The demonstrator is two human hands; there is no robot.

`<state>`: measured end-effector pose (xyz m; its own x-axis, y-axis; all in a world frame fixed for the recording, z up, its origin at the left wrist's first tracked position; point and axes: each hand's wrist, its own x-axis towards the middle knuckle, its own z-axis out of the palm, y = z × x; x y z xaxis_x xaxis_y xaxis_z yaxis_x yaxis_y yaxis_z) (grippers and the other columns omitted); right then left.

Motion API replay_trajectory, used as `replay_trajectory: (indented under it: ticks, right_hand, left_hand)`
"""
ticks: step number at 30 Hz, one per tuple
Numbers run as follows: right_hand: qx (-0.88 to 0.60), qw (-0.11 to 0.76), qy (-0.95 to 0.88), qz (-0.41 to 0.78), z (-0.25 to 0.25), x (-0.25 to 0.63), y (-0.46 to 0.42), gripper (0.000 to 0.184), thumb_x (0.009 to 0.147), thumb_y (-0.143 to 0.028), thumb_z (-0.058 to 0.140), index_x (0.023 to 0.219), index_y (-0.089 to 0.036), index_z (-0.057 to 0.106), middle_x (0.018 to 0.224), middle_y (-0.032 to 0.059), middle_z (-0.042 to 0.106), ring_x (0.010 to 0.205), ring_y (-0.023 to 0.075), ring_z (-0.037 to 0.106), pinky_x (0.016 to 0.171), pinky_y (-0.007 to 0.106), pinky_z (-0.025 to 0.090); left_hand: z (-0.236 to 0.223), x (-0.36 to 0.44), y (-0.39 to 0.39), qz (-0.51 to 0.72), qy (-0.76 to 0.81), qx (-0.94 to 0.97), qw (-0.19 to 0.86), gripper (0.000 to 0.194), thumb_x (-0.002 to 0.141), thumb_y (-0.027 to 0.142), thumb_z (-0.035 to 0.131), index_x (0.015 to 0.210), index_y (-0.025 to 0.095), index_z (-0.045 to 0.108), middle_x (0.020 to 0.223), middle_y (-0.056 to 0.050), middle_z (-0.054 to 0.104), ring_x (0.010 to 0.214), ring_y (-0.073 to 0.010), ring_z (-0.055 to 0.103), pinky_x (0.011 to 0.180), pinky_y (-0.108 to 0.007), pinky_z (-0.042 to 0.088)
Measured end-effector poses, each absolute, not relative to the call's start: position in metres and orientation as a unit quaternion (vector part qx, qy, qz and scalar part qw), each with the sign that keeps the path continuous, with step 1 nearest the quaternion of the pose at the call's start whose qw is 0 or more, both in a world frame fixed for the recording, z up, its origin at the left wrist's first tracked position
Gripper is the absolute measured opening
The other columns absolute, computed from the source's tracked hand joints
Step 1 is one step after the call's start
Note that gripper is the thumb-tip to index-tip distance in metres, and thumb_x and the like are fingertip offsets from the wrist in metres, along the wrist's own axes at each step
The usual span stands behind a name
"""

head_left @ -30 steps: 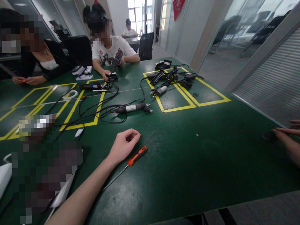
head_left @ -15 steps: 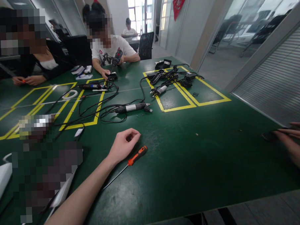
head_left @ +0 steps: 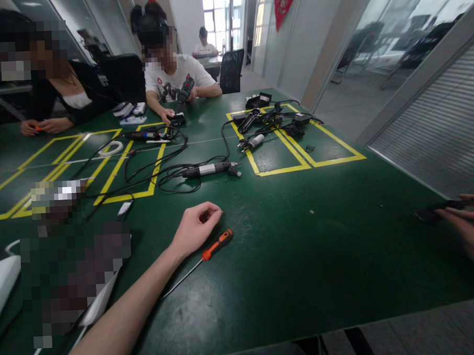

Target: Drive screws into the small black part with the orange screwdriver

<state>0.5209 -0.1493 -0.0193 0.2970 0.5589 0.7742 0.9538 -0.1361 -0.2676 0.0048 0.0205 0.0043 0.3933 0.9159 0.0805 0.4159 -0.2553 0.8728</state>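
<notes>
My left hand [head_left: 198,227] rests on the green table [head_left: 288,264] with its fingers curled and the thumb close to the index fingertip. A gap shows inside the curl, and I see nothing held there. Just to the near side lies a screwdriver [head_left: 217,245] with an orange and black handle. Its thin metal shaft points toward me and passes beside my forearm. My right hand does not show. At the right edge, fingers and part of a hand [head_left: 469,235], which look like a co-worker's, hold a dark object [head_left: 429,213] over the table.
Beyond my hand lies a grey and black corded power tool [head_left: 207,170]. Black cables and tools [head_left: 258,121] fill yellow-taped squares. Across the table one person [head_left: 180,78] holds a drill [head_left: 185,92]; another person [head_left: 66,101] sits at left. A white power strip [head_left: 103,298] lies at left.
My left hand and the screwdriver stay still. The hands at the right edge shift slightly, and more of the dark object shows between their fingers.
</notes>
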Motion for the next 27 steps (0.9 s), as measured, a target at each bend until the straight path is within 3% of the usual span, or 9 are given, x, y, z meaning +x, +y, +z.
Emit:
replay_trajectory:
  ticks: [9,19,27]
  right_hand:
    - [-0.701,0.387,-0.545,-0.249,-0.02,0.52,-0.147,0.033,0.077,-0.059,0.067,0.068,-0.027,0.064,0.086,0.0088,0.072,0.079,0.032,0.072,0.079,0.051,0.058]
    - [-0.692,0.378,-0.568,-0.234,-0.026,0.525,-0.156,0.03,0.082,-0.053,0.066,0.077,-0.024,0.07,0.097,0.0117,0.075,0.089,0.0346,0.075,0.084,0.052,0.06]
    - [-0.677,0.374,-0.585,-0.243,-0.028,0.531,-0.157,0.034,0.083,-0.056,0.066,0.075,-0.023,0.068,0.096,0.013,0.075,0.085,0.0336,0.076,0.075,0.049,0.061]
  left_hand:
    - [0.005,0.004,0.021,0.309,0.453,0.733,0.402,0.028,0.089,0.041,0.062,0.082,0.017,0.074,0.069,-0.001,0.066,0.064,-0.0155,0.056,0.06,-0.026,0.043]
    - [0.006,0.005,0.02,0.306,0.453,0.732,0.407,0.028,0.089,0.042,0.062,0.081,0.017,0.072,0.069,-0.001,0.064,0.064,-0.0153,0.056,0.062,-0.026,0.043]
    - [0.003,0.004,0.021,0.305,0.451,0.734,0.405,0.029,0.09,0.042,0.061,0.083,0.016,0.073,0.069,0.0,0.063,0.065,-0.015,0.055,0.062,-0.026,0.042]
